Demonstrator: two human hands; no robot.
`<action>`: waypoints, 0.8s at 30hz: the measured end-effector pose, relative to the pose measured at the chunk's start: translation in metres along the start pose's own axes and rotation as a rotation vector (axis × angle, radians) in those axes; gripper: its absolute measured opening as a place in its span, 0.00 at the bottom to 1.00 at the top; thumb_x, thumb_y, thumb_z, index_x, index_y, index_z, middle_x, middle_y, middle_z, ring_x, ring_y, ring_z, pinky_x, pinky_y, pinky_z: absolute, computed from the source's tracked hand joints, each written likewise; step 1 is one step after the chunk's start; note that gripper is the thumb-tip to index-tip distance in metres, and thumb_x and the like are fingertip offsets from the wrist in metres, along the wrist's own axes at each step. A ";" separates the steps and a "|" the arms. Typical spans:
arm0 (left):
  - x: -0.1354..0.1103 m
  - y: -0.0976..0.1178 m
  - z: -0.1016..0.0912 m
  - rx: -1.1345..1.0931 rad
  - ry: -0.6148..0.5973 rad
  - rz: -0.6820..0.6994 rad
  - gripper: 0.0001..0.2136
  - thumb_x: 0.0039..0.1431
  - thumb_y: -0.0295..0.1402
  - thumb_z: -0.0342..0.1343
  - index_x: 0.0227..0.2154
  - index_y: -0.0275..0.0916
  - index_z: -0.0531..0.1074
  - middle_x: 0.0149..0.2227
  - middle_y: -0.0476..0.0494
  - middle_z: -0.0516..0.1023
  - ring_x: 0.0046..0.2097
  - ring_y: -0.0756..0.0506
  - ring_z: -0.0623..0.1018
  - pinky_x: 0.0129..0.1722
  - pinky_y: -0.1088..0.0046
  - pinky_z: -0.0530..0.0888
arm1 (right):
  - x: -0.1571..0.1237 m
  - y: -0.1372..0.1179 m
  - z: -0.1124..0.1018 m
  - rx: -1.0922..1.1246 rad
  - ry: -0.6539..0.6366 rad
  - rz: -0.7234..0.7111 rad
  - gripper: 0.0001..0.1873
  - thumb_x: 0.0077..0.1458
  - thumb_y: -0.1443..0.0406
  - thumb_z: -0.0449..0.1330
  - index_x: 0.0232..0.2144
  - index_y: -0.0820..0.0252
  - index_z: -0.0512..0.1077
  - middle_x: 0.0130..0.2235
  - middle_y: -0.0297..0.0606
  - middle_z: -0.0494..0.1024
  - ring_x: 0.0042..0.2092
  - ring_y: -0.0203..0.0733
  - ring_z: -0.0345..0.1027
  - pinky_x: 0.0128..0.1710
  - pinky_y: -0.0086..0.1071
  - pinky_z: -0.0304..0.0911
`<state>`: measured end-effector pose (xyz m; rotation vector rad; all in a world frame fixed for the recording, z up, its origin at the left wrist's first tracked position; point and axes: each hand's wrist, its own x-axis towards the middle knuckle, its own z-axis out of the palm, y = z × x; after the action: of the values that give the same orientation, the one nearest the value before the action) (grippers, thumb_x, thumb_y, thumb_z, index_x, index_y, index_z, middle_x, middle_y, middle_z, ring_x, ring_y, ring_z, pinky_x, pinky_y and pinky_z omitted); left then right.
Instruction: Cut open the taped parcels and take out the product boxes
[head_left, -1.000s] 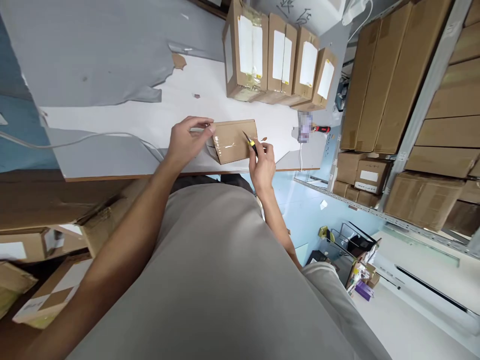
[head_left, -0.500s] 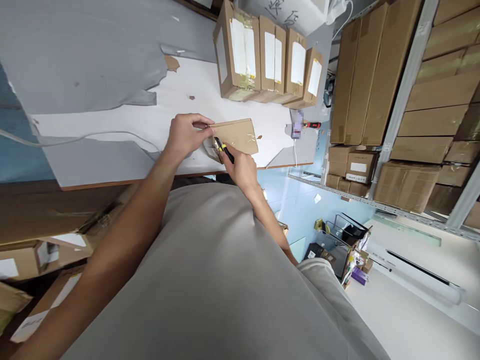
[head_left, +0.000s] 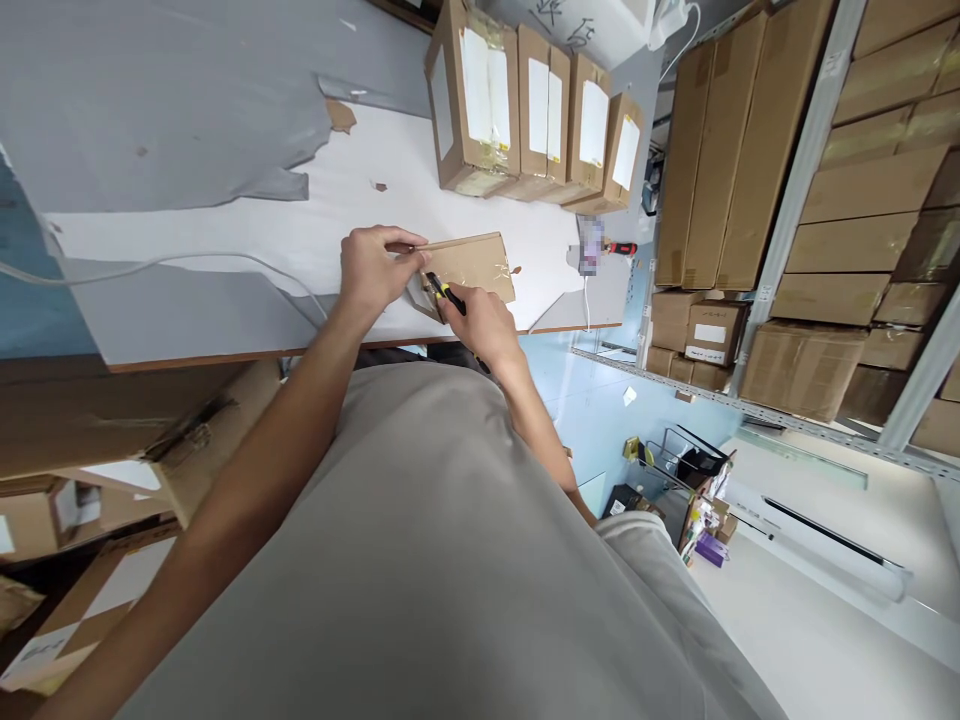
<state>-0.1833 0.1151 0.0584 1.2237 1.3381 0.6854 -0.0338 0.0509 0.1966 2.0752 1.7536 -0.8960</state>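
One small cardboard box (head_left: 471, 260) lies by the near edge of the table (head_left: 187, 315) in the head view, your left hand (head_left: 380, 268) pinching its far left corner, your right hand (head_left: 484, 325) wrapped around a black-and-yellow knife (head_left: 448, 294), tip at the left end, four labelled cartons (head_left: 538, 110) beyond.

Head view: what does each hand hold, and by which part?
Right hand: utility knife, by its handle. Left hand: cardboard box, by its far left corner.

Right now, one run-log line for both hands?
left hand: holding small brown cardboard box | right hand: holding black-and-yellow utility knife at box's left end
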 end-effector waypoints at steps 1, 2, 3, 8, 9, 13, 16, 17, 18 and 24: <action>-0.001 0.003 0.000 0.002 0.013 0.000 0.12 0.64 0.37 0.69 0.48 0.43 0.90 0.53 0.43 0.92 0.55 0.38 0.89 0.65 0.54 0.83 | -0.001 -0.001 0.001 -0.011 -0.002 0.005 0.18 0.86 0.55 0.56 0.61 0.51 0.84 0.50 0.44 0.90 0.55 0.57 0.84 0.58 0.42 0.76; -0.002 0.005 0.001 0.004 0.030 0.002 0.13 0.64 0.36 0.68 0.48 0.41 0.90 0.53 0.43 0.92 0.53 0.40 0.89 0.64 0.54 0.84 | -0.003 -0.002 0.002 -0.021 -0.010 0.011 0.17 0.85 0.56 0.57 0.62 0.50 0.83 0.50 0.44 0.90 0.56 0.58 0.84 0.58 0.43 0.77; -0.002 0.008 0.001 0.007 0.051 0.002 0.13 0.64 0.35 0.68 0.49 0.39 0.89 0.53 0.43 0.92 0.53 0.41 0.89 0.64 0.55 0.84 | -0.005 -0.003 0.005 -0.032 -0.022 0.015 0.17 0.84 0.56 0.59 0.64 0.49 0.83 0.51 0.44 0.91 0.56 0.59 0.84 0.58 0.44 0.77; 0.000 0.014 0.001 0.016 0.068 -0.014 0.13 0.65 0.34 0.68 0.49 0.36 0.89 0.52 0.44 0.92 0.51 0.44 0.88 0.64 0.58 0.83 | -0.028 -0.004 0.021 -0.079 -0.056 0.053 0.26 0.84 0.59 0.57 0.78 0.48 0.72 0.52 0.48 0.91 0.55 0.62 0.87 0.58 0.49 0.79; 0.000 0.013 0.001 0.014 0.057 -0.019 0.14 0.65 0.35 0.68 0.50 0.35 0.89 0.53 0.45 0.92 0.51 0.44 0.87 0.64 0.59 0.83 | -0.033 -0.002 0.024 -0.076 -0.057 0.058 0.26 0.85 0.59 0.56 0.78 0.47 0.72 0.51 0.48 0.92 0.55 0.62 0.87 0.58 0.49 0.79; -0.002 0.011 -0.002 0.005 0.069 -0.030 0.17 0.65 0.37 0.67 0.52 0.35 0.87 0.54 0.48 0.91 0.52 0.46 0.85 0.66 0.59 0.82 | -0.047 0.018 0.024 -0.001 -0.036 0.012 0.26 0.86 0.56 0.56 0.79 0.43 0.72 0.53 0.44 0.92 0.56 0.61 0.88 0.56 0.45 0.79; -0.006 0.014 0.000 0.025 0.091 -0.027 0.19 0.67 0.37 0.64 0.56 0.33 0.86 0.57 0.45 0.90 0.55 0.44 0.84 0.67 0.55 0.82 | -0.049 0.042 0.015 0.089 0.048 0.012 0.28 0.86 0.55 0.53 0.81 0.43 0.70 0.54 0.43 0.92 0.56 0.59 0.88 0.56 0.42 0.78; -0.008 0.018 0.002 0.052 0.111 -0.013 0.21 0.67 0.36 0.64 0.58 0.32 0.85 0.59 0.43 0.89 0.58 0.42 0.84 0.69 0.53 0.81 | -0.047 0.051 0.011 0.112 0.084 0.033 0.28 0.87 0.55 0.52 0.81 0.45 0.69 0.54 0.43 0.92 0.55 0.58 0.88 0.56 0.42 0.78; -0.010 0.023 0.007 0.091 0.143 0.017 0.22 0.67 0.35 0.63 0.60 0.32 0.83 0.62 0.42 0.87 0.62 0.40 0.83 0.73 0.50 0.78 | -0.044 0.060 0.007 0.127 0.118 0.061 0.28 0.86 0.56 0.51 0.81 0.47 0.69 0.54 0.43 0.92 0.55 0.58 0.88 0.56 0.42 0.78; -0.023 0.054 0.065 0.288 0.080 0.356 0.14 0.71 0.38 0.61 0.55 0.50 0.84 0.69 0.45 0.84 0.83 0.34 0.67 0.88 0.41 0.52 | -0.021 0.105 -0.008 0.128 0.170 0.097 0.24 0.84 0.60 0.49 0.70 0.52 0.77 0.54 0.46 0.90 0.55 0.57 0.86 0.57 0.42 0.77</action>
<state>-0.1114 0.0925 0.1033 1.7088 1.3294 0.8161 0.0674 0.0160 0.1975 2.3602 1.6991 -0.8464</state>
